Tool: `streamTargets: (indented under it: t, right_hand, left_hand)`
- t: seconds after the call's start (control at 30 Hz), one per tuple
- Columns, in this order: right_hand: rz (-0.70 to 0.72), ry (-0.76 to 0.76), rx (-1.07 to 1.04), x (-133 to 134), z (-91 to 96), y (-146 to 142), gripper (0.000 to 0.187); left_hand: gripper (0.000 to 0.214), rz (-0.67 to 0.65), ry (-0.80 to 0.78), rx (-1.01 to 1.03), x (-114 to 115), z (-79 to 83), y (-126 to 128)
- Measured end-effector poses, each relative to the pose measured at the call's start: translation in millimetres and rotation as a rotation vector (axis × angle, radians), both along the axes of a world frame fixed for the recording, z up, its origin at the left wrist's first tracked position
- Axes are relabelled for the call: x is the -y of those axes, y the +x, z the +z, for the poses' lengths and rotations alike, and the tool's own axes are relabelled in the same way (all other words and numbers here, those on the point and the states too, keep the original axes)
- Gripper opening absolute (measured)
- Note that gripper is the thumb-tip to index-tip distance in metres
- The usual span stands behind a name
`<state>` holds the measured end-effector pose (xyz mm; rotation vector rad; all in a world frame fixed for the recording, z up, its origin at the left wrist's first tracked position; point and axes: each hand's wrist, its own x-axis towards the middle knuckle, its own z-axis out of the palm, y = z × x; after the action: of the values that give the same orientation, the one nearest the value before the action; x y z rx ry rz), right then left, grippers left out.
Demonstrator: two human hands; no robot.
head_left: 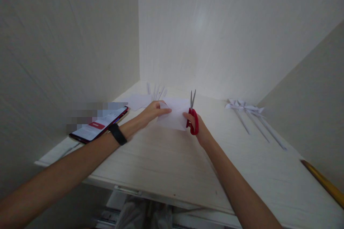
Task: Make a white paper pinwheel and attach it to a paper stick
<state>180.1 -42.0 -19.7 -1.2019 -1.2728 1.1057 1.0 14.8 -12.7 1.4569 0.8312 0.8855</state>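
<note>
A square sheet of white paper (174,118) is held up over the table in front of me. My left hand (157,109) pinches its left side, thumb on top. On the right, my right hand (197,125) has its fingers through the red handles of a pair of scissors (192,120). The blades point up and away, slightly apart, and no paper lies between them. My right thumb also touches the sheet's right edge. Further left, more white paper (138,101) lies flat, with several thin white paper sticks (158,92) behind it.
A phone (100,123) with a lit screen lies at the left edge of the white table (150,161). At the right rest several white paper pinwheel-like shapes (243,106) on thin sticks (258,127). A yellow-brown rod (322,180) sits at the far right. Walls enclose the table's back and sides.
</note>
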Motion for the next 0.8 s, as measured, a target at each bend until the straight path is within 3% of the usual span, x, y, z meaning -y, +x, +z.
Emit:
streamTargets:
  t: [0.17, 0.43, 0.6, 0.8]
  right_hand:
    - [-0.159, -0.036, 0.2, -10, -12.2, 5, 0.028]
    - [-0.367, 0.061, 0.723, -21, -18.9, 22, 0.01]
    - [-0.402, 0.096, 0.951, -21, -19.0, 27, 0.016]
    - [-0.354, 0.133, 0.996, -21, -24.5, 26, 0.018]
  left_hand:
    - [0.031, 0.054, 0.007, -0.009, 3, 2.8, -1]
    - [0.031, 0.034, -0.009, -0.031, 2, -1.8, 0]
    - [0.031, -0.009, -0.002, -0.022, 1, -4.9, 2]
    - [0.031, -0.077, 0.022, -0.033, 5, 0.1, 2]
